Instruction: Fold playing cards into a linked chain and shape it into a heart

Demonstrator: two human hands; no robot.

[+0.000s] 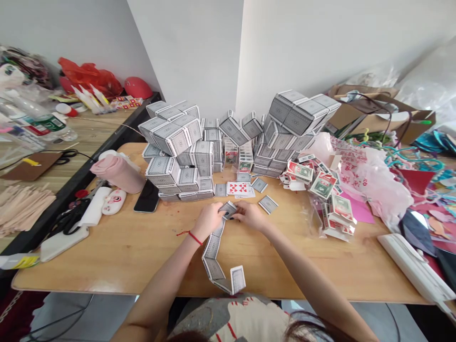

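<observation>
Between my left hand (211, 217) and my right hand (249, 214) is a grey-backed playing card (228, 209), pinched by the fingers of both. From it a zigzag strip of joined playing cards (213, 247) runs down toward my body, ending in a tilted card (237, 279) near the table's front edge. Just beyond my hands lie loose cards, among them a face-up heart card (238, 188) and a face-down card (268, 204). Blocks built from cards are piled at the left (174, 137) and right (285, 128) behind them.
Opened card boxes (324, 185) and crumpled plastic bags (377, 175) lie to the right. A phone (147, 197), a pink roll (117, 173) and black scissors (73, 216) are on the left. A white elongated device (415, 266) rests by the right edge of the wooden table (142, 256).
</observation>
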